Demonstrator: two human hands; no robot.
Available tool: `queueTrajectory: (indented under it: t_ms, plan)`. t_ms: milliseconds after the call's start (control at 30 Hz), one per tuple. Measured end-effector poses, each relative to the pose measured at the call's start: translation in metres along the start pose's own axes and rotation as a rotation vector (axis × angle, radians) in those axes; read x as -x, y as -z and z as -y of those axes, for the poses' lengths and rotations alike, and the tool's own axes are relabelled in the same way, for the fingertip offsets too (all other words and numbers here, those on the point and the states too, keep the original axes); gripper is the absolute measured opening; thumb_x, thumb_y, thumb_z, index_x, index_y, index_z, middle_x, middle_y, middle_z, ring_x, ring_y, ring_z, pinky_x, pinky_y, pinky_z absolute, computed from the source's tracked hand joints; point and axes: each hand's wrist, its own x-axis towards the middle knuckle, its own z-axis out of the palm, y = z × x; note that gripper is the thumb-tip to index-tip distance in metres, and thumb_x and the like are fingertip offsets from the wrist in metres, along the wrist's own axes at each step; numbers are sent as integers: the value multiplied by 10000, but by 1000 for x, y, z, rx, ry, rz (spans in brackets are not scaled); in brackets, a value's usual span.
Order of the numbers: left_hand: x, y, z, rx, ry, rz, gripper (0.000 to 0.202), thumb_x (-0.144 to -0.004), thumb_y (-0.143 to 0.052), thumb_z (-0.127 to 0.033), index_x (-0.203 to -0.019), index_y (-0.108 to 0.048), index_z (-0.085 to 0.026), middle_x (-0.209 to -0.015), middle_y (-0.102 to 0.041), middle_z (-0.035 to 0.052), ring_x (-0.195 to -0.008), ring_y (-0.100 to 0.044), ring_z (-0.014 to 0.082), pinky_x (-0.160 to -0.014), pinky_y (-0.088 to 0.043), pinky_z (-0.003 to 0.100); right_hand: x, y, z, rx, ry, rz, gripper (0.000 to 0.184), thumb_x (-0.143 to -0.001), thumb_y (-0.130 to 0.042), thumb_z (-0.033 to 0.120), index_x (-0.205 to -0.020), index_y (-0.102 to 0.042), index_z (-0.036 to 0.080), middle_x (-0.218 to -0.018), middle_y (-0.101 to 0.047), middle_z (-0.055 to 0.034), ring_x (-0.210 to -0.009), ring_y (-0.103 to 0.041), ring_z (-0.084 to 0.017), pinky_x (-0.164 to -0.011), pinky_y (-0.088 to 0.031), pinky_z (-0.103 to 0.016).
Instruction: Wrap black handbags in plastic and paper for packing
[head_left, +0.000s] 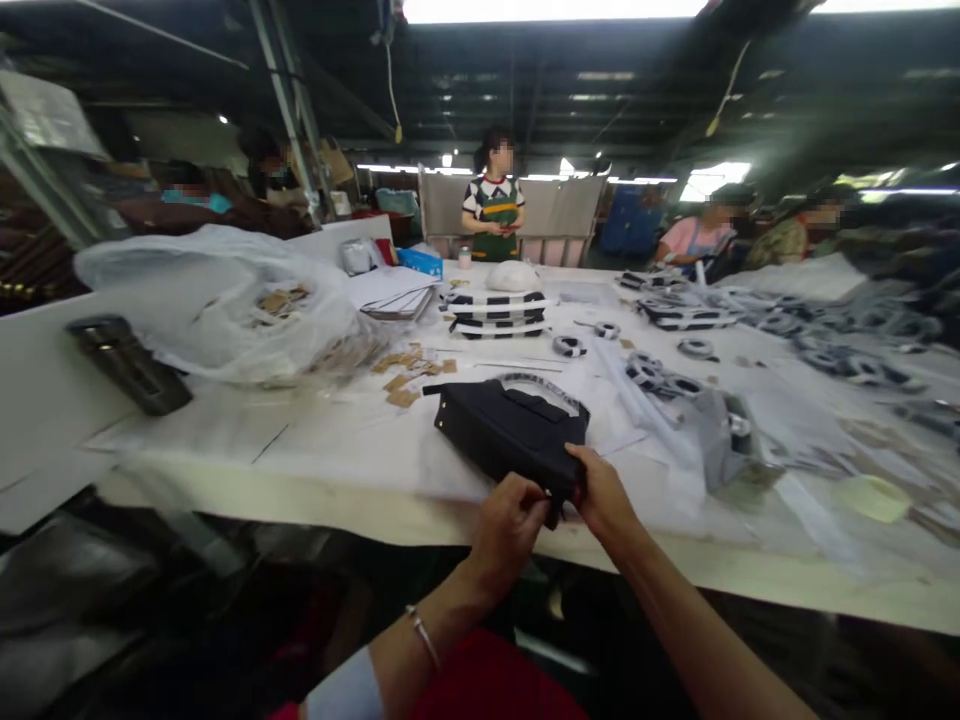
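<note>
A black handbag (502,425) lies on its side at the front edge of the white table, its metal studs facing left and a patterned handle (551,385) on the far side. My right hand (600,490) grips the bag's near right end, thumb on top. With fingers pinched together, my left hand (514,520) is at the same end, by a small black tab or strap (555,512). What exactly the left fingers pinch is too small to tell.
Left on the table (360,460) are a dark flask (131,365), a big clear plastic bag (247,310) and scattered brown tags (405,375). Wrapped handles (499,312) are stacked behind. More wrapped pieces (825,330) lie right. Across the table stands a person (493,205).
</note>
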Motion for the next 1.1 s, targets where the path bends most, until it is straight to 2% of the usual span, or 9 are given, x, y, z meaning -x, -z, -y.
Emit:
queueTrajectory:
  t_ms: [100, 300, 433, 600, 900, 1100]
  plan:
    - [11, 5, 7, 12, 105, -21, 71, -850, -632, -146, -906, -608, -183, -857, -636, 7, -789, -614, 146, -726, -478, 260, 6, 1, -19, 42, 5, -14, 330, -607, -749, 403, -581, -481, 212, -437, -424, 90, -377, -347, -75, -353, -240, -216]
    - [17, -7, 7, 18, 102, -50, 114, -830, -656, -125, -912, -602, -184, -864, -627, -2, -783, -605, 142, -739, -487, 263, 10, 16, -19, 126, 46, -40, 342, -607, -760, 414, -555, -487, 216, -415, -411, 92, -365, -342, -78, -346, -236, -227]
    - [19, -11, 7, -74, 36, -10, 79, -860, -623, -123, -898, -598, -188, -847, -616, -3, -775, -601, 141, -724, -481, 259, 13, 24, -25, 134, 42, -40, 333, -619, -757, 425, -569, -499, 221, -414, -410, 94, -360, -349, -85, -347, -243, -239]
    - [17, -7, 3, -218, -73, 43, 67, -887, -606, -123, -883, -595, -188, -838, -607, 2, -781, -592, 143, -727, -466, 257, 12, 27, -27, 125, 46, -22, 318, -631, -747, 427, -591, -508, 222, -422, -412, 98, -364, -359, -88, -357, -252, -242]
    - [10, 1, 8, -335, -154, 176, 67, -910, -595, -145, -863, -585, -192, -848, -608, 5, -796, -581, 145, -735, -453, 254, 10, 29, -28, 143, 43, 3, 320, -648, -744, 429, -582, -500, 232, -419, -420, 91, -359, -358, -97, -343, -232, -249]
    - [24, 0, 1, -299, 36, 140, 65, -894, -611, -174, -837, -586, -193, -816, -626, -2, -728, -592, 139, -690, -447, 244, 10, 29, -29, 153, 44, -13, 354, -639, -747, 440, -556, -476, 228, -416, -414, 90, -355, -359, -92, -346, -231, -253]
